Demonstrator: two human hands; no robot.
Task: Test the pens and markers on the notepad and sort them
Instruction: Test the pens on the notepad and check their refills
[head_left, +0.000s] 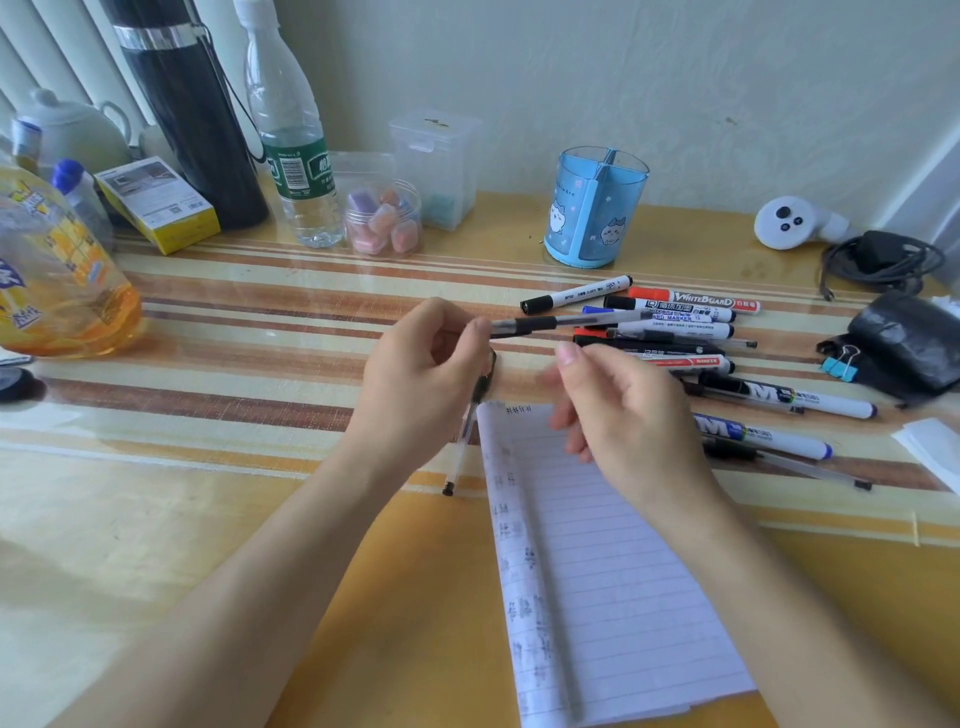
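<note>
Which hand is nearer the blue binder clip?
Right. The right hand is left of the binder clip, over the notepad; the left hand, gripping a pen, is farther left.

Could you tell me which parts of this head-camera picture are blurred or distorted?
Head view: the right hand is smeared by motion; the left hand and its pen look sharper; the black flask at the left leans from wide-angle distortion.

blue cup, striped tablecloth

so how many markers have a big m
2 M markers right of the notepad: far marker by the pouch, near marker just below it. The pile may hide more.
</note>
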